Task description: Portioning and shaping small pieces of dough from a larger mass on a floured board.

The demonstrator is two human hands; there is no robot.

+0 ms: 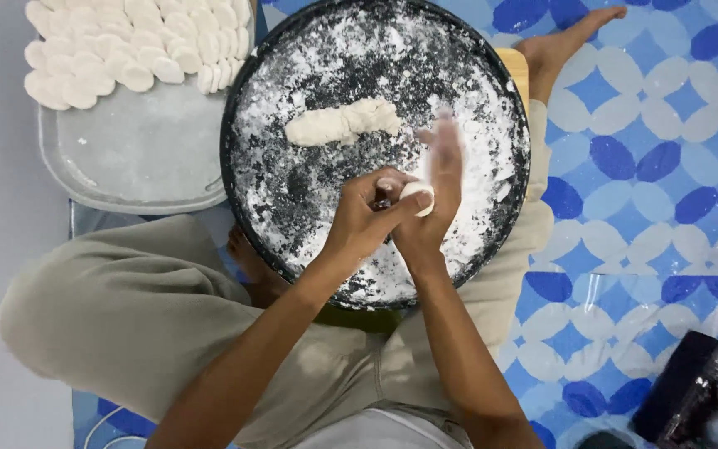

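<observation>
Currently left hand (367, 218) pinches small dough piece (418, 196) against open right hand (438, 187) (blurred) above floured black pan (292, 216).

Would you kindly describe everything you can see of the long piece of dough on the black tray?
The long piece of dough is a pale, off-white, lumpy log, soft-looking and uneven. It lies roughly level, tilted slightly up to the right, on the upper middle of the round black tray, resting in scattered white flour. Nothing else touches it; both hands work apart from it, nearer the camera.
</observation>
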